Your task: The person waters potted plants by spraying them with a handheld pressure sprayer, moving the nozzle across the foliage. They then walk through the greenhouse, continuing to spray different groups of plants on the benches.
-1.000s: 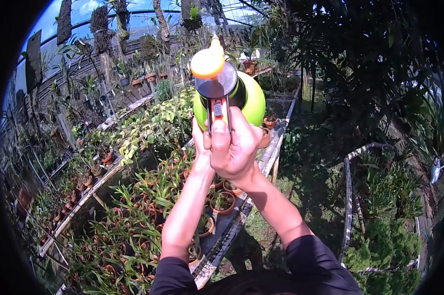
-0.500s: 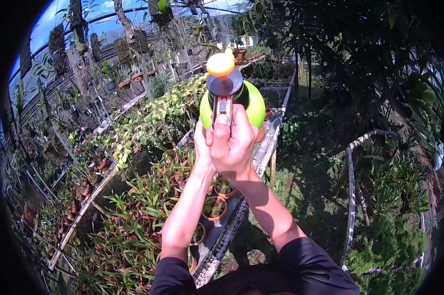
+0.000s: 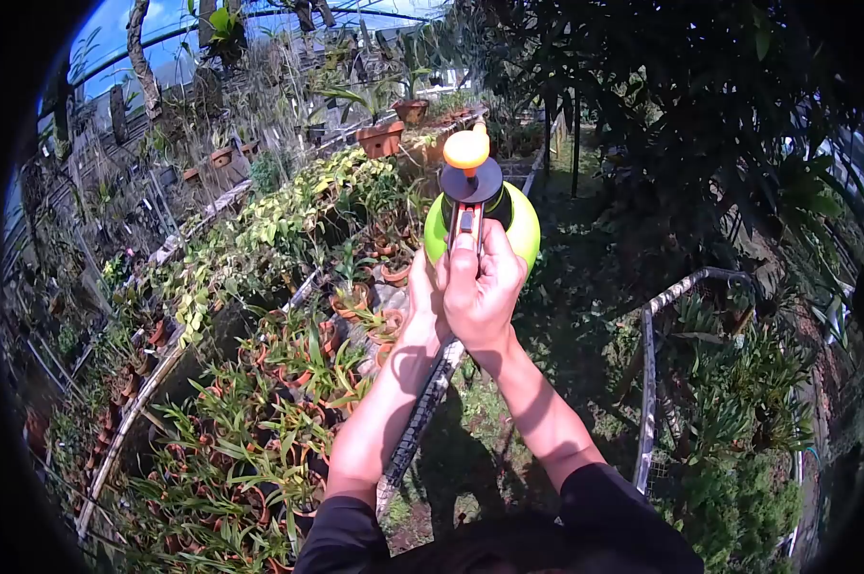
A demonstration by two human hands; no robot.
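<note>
In the head view, a lime-green pump sprayer [image 3: 525, 222] is held out in front of me, with an orange pump knob [image 3: 466, 150] and a dark disc-shaped collar below it. My right hand [image 3: 487, 298] is wrapped round its handle, the thumb pressing on the red-edged trigger piece [image 3: 465, 220]. Close against it, my left hand [image 3: 426, 292] also grips the sprayer from the left; most of its fingers are hidden. Whether any spray comes out cannot be seen.
Potted plants [image 3: 260, 440] crowd a bench at lower left. Terracotta pots [image 3: 381, 140] stand further back. A wire-edged bed frame [image 3: 646, 383] rises on the right, near a grassy path [image 3: 480, 411]. Dark foliage [image 3: 681, 105] hangs at upper right.
My view has turned to the right, so the benches and pots slide left. Both hands and the sprayer sit further right and slightly lower in view, with the same grip.
</note>
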